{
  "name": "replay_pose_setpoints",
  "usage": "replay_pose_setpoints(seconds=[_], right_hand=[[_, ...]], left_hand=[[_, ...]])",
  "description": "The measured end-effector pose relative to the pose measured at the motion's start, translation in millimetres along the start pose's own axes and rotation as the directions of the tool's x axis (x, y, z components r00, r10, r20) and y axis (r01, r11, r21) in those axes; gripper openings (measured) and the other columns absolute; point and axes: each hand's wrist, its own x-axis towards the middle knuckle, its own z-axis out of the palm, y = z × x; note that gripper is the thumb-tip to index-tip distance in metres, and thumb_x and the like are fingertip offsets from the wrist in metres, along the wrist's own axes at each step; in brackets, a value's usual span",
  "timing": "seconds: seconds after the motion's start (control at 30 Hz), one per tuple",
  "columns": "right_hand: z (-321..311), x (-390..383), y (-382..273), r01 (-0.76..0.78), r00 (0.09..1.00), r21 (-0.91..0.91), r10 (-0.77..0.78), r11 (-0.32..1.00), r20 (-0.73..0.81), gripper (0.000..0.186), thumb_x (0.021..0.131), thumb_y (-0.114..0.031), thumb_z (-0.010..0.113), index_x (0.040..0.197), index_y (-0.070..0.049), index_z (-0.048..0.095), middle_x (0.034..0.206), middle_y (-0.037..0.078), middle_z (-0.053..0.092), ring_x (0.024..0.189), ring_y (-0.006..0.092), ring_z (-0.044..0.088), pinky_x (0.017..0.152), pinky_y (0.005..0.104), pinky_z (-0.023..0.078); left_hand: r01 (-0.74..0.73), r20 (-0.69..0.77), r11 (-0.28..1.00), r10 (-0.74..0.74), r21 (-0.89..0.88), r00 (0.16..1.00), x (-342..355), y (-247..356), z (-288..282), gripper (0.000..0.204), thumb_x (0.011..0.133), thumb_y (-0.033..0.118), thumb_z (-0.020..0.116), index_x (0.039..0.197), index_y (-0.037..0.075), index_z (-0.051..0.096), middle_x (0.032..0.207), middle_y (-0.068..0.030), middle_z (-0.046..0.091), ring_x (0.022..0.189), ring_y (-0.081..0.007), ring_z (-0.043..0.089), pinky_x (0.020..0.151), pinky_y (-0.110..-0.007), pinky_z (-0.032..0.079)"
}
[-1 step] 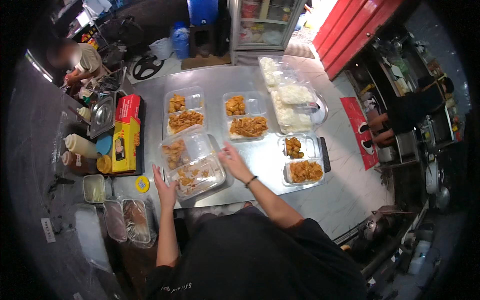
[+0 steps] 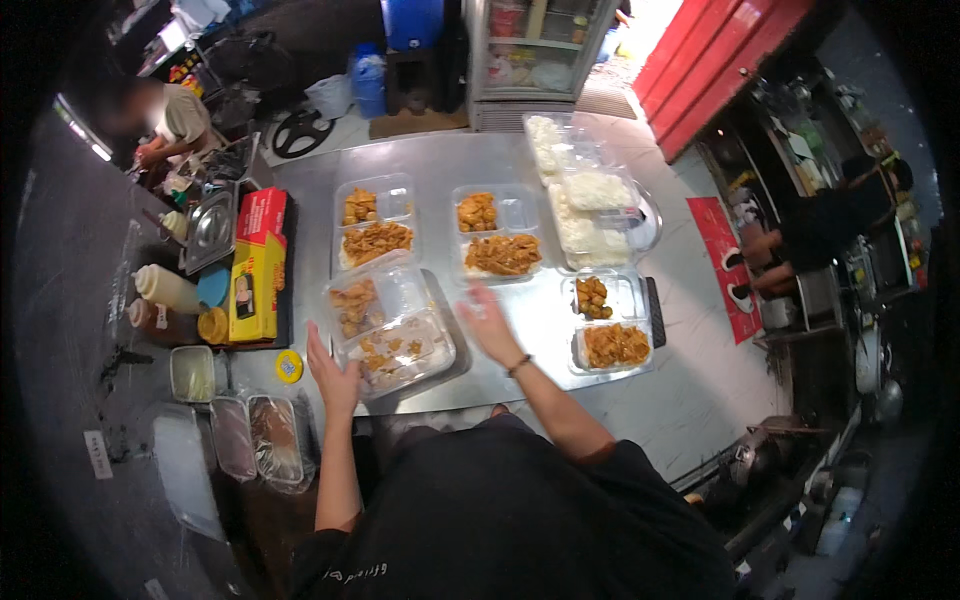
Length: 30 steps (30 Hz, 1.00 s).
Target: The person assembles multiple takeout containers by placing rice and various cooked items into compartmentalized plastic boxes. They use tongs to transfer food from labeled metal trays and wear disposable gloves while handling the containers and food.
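Note:
My left hand (image 2: 330,365) rests at the left edge of a closed clear plastic meal tray (image 2: 405,330), fingers stretched out. The tray holds orange-brown saucy food under its lid. My right hand (image 2: 490,325), blurred at the fingertips, is just beyond that tray's right side with fingers apart and empty. Three open compartment trays of saucy food lie farther away: one at back left (image 2: 376,240), one at back middle (image 2: 500,250), one at right (image 2: 614,343). A stack of clear containers of white rice (image 2: 590,195) sits at the back right of the steel table (image 2: 480,390).
A red-and-yellow box (image 2: 255,280), squeeze bottles (image 2: 160,285) and wrapped containers (image 2: 275,440) crowd the left. A person (image 2: 180,125) works at back left, another (image 2: 830,220) at right. A glass-door fridge (image 2: 525,50) and a red door (image 2: 690,70) are at the back.
My right hand has moved slightly rightward, away from the lidded tray. The whole view has shifted a little. My left hand stays beside the tray.

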Motion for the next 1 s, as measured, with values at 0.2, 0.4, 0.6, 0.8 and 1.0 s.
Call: replay_pose_setpoints(seconds=[0.2,0.4,0.6,0.8,1.0], right_hand=[[-216.7,-29.8,61.1,-0.212,0.795,-0.268,0.006,0.94,-0.607,0.055,0.09,-0.017,0.065,0.138,-0.002,0.044,0.132,0.02,0.052,0.123,0.0344,0.049,0.105,0.0421,0.038],[-329.6,-49.7,173.6,-0.628,0.745,0.027,0.61,0.778,-0.27,0.042,0.092,-0.025,0.066,0.127,-0.005,0.058,0.101,0.013,0.066,0.088,0.0184,0.064,0.074,0.0327,0.051],[-309.8,-38.1,193.0,-0.354,0.843,0.394,0.471,0.848,-0.258,0.032,0.096,-0.017,0.061,0.125,-0.003,0.062,0.084,0.001,0.065,0.069,0.0072,0.057,0.061,0.0233,0.047],[-294.6,-45.8,201.3,-0.28,0.881,0.415,0.403,0.866,-0.246,0.029,0.096,-0.013,0.061,0.121,0.002,0.065,0.093,0.004,0.069,0.076,0.0088,0.063,0.07,0.0219,0.048],[-272.6,-48.2,82.6,-0.401,0.884,0.373,0.46,0.837,-0.083,0.032,0.097,-0.011,0.058,0.124,0.006,0.059,0.089,0.009,0.07,0.075,0.0146,0.068,0.071,0.0251,0.053]], left_hand=[[-0.348,0.275,0.77,0.231,0.535,0.933,15.5,87.7,30.0,0.081,0.082,0.06,0.062,0.15,0.025,0.036,0.156,-0.014,0.029,0.144,-0.0385,0.023,0.111,-0.064,0.015],[-0.372,0.389,0.74,0.161,0.56,0.907,18.2,97.9,70.3,0.08,0.079,0.073,0.055,0.148,0.037,0.038,0.16,-0.0108,0.022,0.147,-0.0426,0.014,0.107,-0.075,0.003],[-0.375,0.402,0.679,0.128,0.631,0.907,14.6,97.0,71.9,0.085,0.078,0.073,0.055,0.151,0.037,0.032,0.162,-0.0098,0.019,0.148,-0.0411,0.012,0.11,-0.071,0.005],[-0.387,0.446,0.686,0.101,0.616,0.889,23.4,98.7,73.8,0.086,0.078,0.075,0.054,0.152,0.037,0.031,0.162,-0.0105,0.016,0.149,-0.0409,0.007,0.11,-0.071,0.005],[-0.224,0.25,0.852,0.114,0.473,0.961,10.4,97.4,60.6,0.082,0.085,0.066,0.054,0.153,0.028,0.029,0.16,-0.0123,0.022,0.147,-0.0389,0.016,0.111,-0.07,0.007]])
